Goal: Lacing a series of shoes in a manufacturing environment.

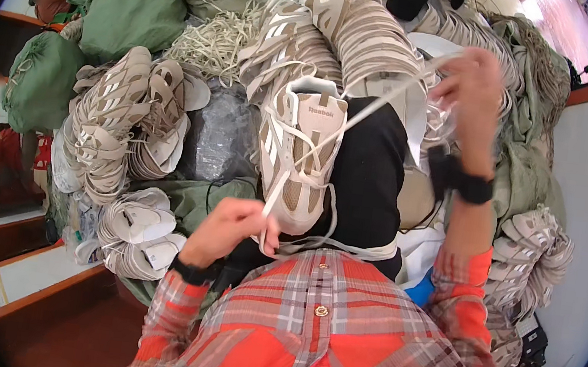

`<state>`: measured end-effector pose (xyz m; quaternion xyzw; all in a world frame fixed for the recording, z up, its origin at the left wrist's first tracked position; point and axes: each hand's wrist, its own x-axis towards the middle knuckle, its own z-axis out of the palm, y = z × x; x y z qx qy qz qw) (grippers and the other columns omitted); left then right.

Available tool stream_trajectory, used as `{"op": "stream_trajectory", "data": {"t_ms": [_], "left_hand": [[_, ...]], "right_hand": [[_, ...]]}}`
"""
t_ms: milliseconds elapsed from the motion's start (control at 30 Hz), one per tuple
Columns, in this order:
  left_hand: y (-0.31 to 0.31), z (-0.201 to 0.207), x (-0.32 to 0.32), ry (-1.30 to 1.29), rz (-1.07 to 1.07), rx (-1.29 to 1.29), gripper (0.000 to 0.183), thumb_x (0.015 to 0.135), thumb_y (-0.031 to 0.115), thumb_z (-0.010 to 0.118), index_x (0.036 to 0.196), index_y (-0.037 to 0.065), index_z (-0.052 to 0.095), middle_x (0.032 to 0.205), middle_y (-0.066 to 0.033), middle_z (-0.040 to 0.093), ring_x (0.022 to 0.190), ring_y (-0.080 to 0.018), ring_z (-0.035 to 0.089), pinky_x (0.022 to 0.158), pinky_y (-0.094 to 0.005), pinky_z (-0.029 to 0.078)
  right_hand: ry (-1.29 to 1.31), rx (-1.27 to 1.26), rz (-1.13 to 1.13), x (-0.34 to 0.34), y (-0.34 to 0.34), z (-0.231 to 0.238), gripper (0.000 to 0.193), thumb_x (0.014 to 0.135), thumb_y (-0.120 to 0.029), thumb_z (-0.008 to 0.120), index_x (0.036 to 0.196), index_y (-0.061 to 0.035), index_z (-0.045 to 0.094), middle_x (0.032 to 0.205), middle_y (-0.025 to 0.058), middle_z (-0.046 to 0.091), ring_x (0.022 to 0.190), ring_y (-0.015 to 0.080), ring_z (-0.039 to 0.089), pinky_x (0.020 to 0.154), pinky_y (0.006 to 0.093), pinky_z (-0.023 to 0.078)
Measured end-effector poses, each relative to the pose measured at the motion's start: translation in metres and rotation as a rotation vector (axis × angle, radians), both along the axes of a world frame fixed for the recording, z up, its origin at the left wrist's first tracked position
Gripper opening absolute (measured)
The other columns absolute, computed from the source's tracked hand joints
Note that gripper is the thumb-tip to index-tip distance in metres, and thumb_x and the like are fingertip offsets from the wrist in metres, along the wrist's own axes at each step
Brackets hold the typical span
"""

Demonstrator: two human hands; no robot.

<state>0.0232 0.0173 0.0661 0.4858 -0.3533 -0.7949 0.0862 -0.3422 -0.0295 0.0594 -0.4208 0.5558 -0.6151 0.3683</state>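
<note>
The plaid shirt (262, 319) lay nearest us. Beyond it, along the left edge of the black trouser leg (374, 179), rested the shoe (296, 176), toe toward us. Our left hand (231, 229) pinched the lace (275, 193) by the toe; our right hand (470, 91), blurred, pinched another stretch, raised and taut. We judged the shoe light and soft, best steadied by its sides, the lace limp.

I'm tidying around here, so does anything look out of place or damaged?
Only the heap of cream laces: it lies in a loose tangle, while the shoe uppers nearby are nested in stacks. I see no clear damage.
</note>
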Motion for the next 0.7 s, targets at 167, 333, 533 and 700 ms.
{"op": "stream_trajectory", "data": {"t_ms": [167,333,533,700], "left_hand": [[-0.002,0.042,0.003,0.303,0.012,-0.884,0.038,0.092,0.015,0.056,0.128,0.003,0.051,0.110,-0.0178,0.062,0.092,-0.0260,0.062,0.081,-0.0397,0.050],[0.012,0.025,-0.009,0.209,0.037,-0.618,0.060,0.094,0.002,0.042,0.147,0.001,0.015,0.128,-0.0198,0.053,0.121,-0.0282,0.050,0.103,-0.0403,0.036],[0.016,0.046,-0.062,0.455,-0.654,-0.915,0.061,0.090,-0.008,0.042,0.143,0.001,0.013,0.137,-0.0229,0.044,0.126,-0.0309,0.046,0.108,-0.0387,0.031],[-0.016,0.088,-0.056,0.116,0.202,-1.117,0.054,0.092,-0.003,0.043,0.143,-0.001,0.025,0.133,-0.0270,0.046,0.120,-0.0349,0.051,0.102,-0.0424,0.040]], "right_hand": [[-0.750,-0.114,0.124,-0.021,0.008,-0.033,0.021,0.096,-0.011,0.049,0.094,0.0090,0.053,0.113,0.0261,0.059,0.101,0.0266,0.063,0.090,0.0342,0.053],[-0.942,-0.108,0.087,0.021,0.021,-0.055,0.020,0.094,-0.008,0.053,0.108,0.0058,0.056,0.104,0.0194,0.064,0.099,0.0268,0.065,0.089,0.0389,0.054],[-1.007,-0.008,0.135,0.027,0.022,-0.080,0.022,0.093,-0.013,0.056,0.109,0.0023,0.057,0.095,0.0140,0.066,0.089,0.0239,0.067,0.084,0.0393,0.056],[-0.955,-0.100,-0.132,-0.049,0.035,-0.126,0.019,0.092,-0.004,0.054,0.107,0.0070,0.055,0.096,0.0163,0.065,0.083,0.0232,0.065,0.087,0.0383,0.055]]}}
